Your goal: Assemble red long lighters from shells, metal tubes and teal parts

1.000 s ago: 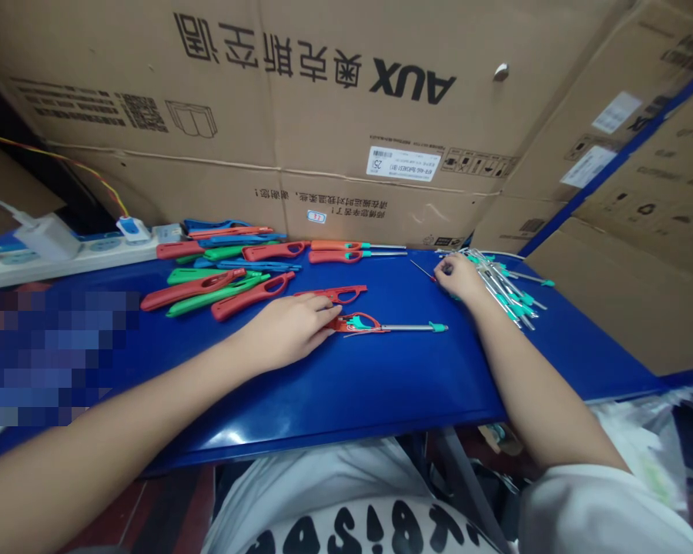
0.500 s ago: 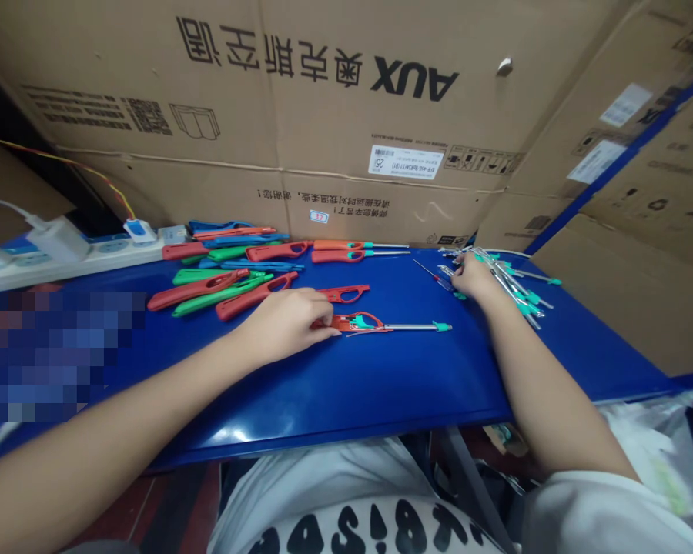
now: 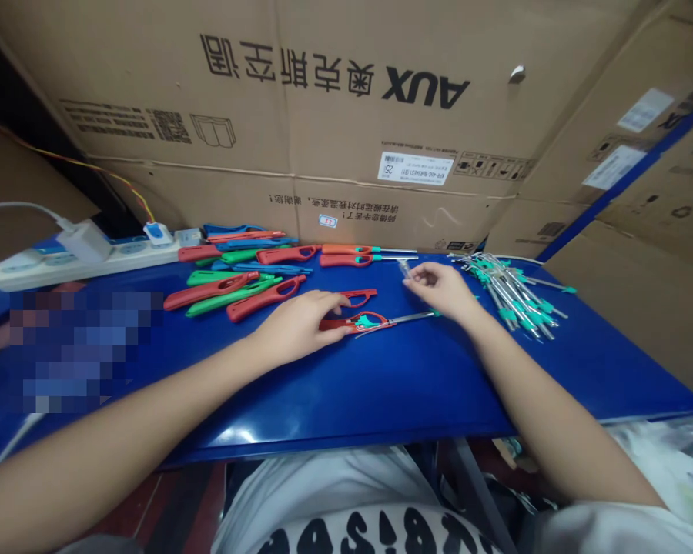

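My left hand (image 3: pixel 297 327) curls over the handle end of an opened red lighter shell (image 3: pixel 375 318), thumb along its near edge. White wires and a teal trigger part show inside it, and a metal tube (image 3: pixel 413 316) runs out to the right. Another red shell half (image 3: pixel 361 295) lies just behind. My right hand (image 3: pixel 442 288) pinches a small clear piece (image 3: pixel 405 268) above the table, left of the pile; blur hides its exact kind. That pile holds metal lighter tubes (image 3: pixel 520 296) with teal ends and wires.
Red, green and blue lighter shells (image 3: pixel 211 292) are heaped at the left. Two lighters with tubes (image 3: pixel 346 260) lie at the back. A white power strip (image 3: pixel 92 258) with plugs sits far left. Cardboard (image 3: pixel 335 115) walls the back and right of the blue table (image 3: pixel 346 400).
My right hand has moved left from the tube pile, carrying the small clear piece. My left hand's fingers have loosened slightly on the red shell. The view has shifted slightly.
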`<state>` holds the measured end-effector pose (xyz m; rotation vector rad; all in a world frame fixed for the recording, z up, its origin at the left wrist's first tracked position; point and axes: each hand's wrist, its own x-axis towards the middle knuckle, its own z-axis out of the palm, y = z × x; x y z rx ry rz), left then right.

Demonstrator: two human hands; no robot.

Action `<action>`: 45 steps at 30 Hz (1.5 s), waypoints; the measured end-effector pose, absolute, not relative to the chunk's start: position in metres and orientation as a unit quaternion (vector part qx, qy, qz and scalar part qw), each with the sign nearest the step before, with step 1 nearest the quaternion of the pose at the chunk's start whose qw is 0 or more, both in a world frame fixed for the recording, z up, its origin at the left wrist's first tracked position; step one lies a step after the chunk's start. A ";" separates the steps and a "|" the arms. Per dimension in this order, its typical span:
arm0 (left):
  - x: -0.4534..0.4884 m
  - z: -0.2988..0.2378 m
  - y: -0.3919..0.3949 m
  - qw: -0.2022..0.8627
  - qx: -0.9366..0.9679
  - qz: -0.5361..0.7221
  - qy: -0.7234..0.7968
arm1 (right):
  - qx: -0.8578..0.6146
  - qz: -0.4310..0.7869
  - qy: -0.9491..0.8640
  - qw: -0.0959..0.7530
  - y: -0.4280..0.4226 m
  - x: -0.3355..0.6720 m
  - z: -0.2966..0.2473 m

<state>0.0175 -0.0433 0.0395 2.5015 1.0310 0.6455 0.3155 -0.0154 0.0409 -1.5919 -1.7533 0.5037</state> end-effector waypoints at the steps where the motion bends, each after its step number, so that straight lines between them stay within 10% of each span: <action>1: 0.021 0.038 -0.043 0.227 0.855 0.275 0.377 | -0.579 0.241 -0.685 0.371 -0.022 0.300 0.041; 6: 0.036 0.033 -0.047 0.477 0.691 0.408 0.359 | -0.432 0.355 -0.730 0.392 -0.051 0.239 0.043; 19: 0.028 0.027 -0.044 0.585 0.583 0.420 0.376 | -0.363 0.105 -0.921 0.096 -0.060 0.258 0.042; 45: 0.027 0.019 -0.049 0.458 0.733 0.330 0.379 | -0.311 0.068 -0.933 0.168 -0.056 0.268 0.038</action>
